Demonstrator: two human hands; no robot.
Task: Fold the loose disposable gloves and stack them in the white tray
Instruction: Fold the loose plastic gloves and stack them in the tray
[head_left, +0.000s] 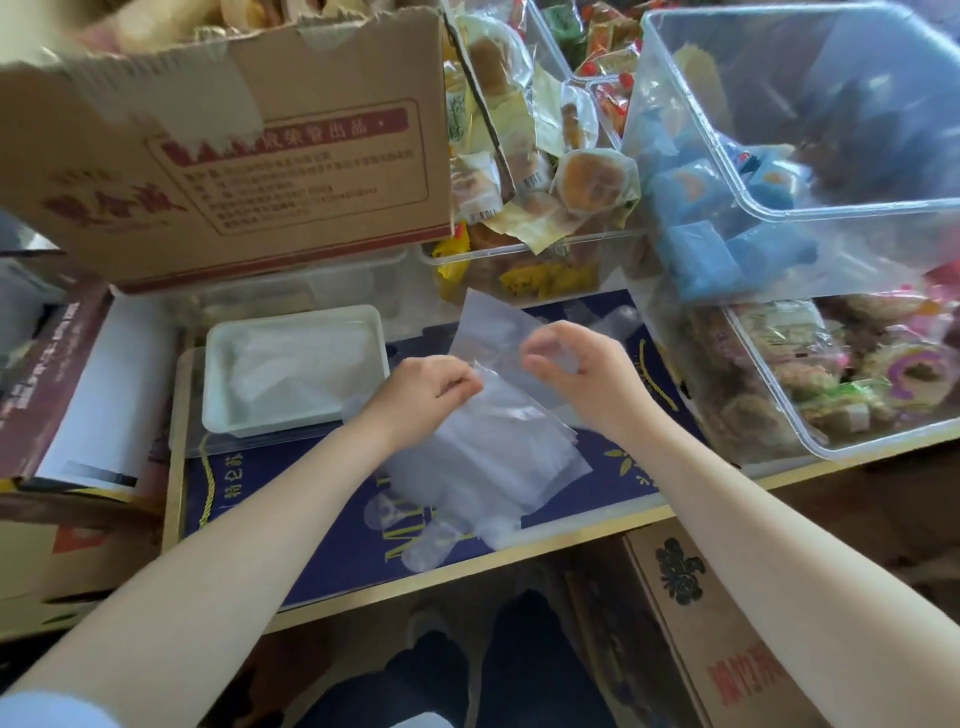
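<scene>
With both the left hand (426, 387) and right hand (566, 364) pinching one thin glove (498, 338), it could slip, dragging the pile (483, 467) beneath askew.

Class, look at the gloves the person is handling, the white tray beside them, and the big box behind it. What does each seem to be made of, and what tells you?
Gloves: thin clear plastic film; see-through, creased, faintly glossy.
White tray: probably foam or thin plastic; matte, rounded rim.
Box: brown cardboard; torn top edge, printed panel.
</scene>
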